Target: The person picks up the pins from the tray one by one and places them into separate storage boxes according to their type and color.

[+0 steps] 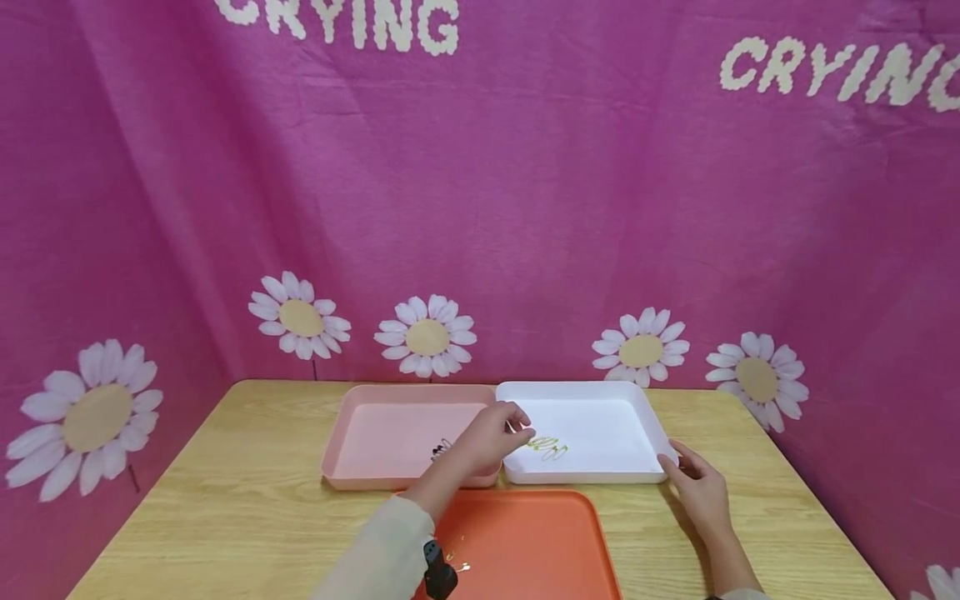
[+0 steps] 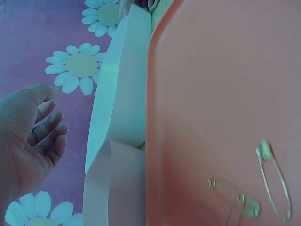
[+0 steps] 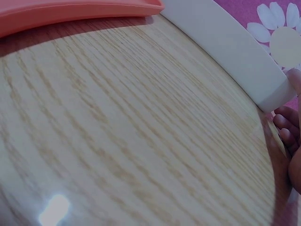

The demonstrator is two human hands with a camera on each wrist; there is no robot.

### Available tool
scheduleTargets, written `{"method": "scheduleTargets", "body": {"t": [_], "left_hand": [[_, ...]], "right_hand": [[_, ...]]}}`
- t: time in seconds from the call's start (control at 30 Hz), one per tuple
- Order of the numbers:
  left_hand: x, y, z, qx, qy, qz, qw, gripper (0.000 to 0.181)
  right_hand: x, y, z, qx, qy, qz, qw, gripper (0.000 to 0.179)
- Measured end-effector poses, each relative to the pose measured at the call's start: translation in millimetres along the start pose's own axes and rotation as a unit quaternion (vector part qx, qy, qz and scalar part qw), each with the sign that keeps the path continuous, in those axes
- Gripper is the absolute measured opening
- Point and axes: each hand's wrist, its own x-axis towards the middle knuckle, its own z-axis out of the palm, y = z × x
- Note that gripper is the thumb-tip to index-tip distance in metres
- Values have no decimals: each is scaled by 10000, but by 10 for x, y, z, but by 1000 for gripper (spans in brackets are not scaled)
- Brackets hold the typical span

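My left hand (image 1: pixel 491 435) hovers where the pink tray (image 1: pixel 335 442) and the white tray (image 1: pixel 615 417) meet. Its fingers are loosely bent, and nothing shows between them in the left wrist view. Just beyond its fingertips, several yellow-gold safety pins (image 1: pixel 553 450) lie in the white tray. Dark pins (image 1: pixel 438 450) lie in the pink tray, partly behind the left forearm. My right hand (image 1: pixel 702 493) holds the white tray's near right corner between thumb and fingers. Below the left wrist, the orange tray (image 1: pixel 532 542) carries gold safety pins (image 2: pixel 275 181).
All three trays sit on a wood-grain table (image 1: pixel 225 492), the orange one in front of the other two. A magenta curtain (image 1: pixel 525 208) with daisies and lettering hangs behind and at both sides. A black wrist device (image 1: pixel 438 571) is strapped over my left sleeve.
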Motion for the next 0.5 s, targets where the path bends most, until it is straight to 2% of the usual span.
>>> {"method": "scheduleTargets", "body": {"t": [0.27, 0.5], "left_hand": [[-161, -49, -121, 12, 84, 248, 9997, 21], [-351, -130, -253, 126, 152, 606, 9980, 23]], "right_hand": [[3, 6, 10, 7, -39, 81, 10000, 55], [13, 4, 24, 121, 15, 59, 9999, 54]]}}
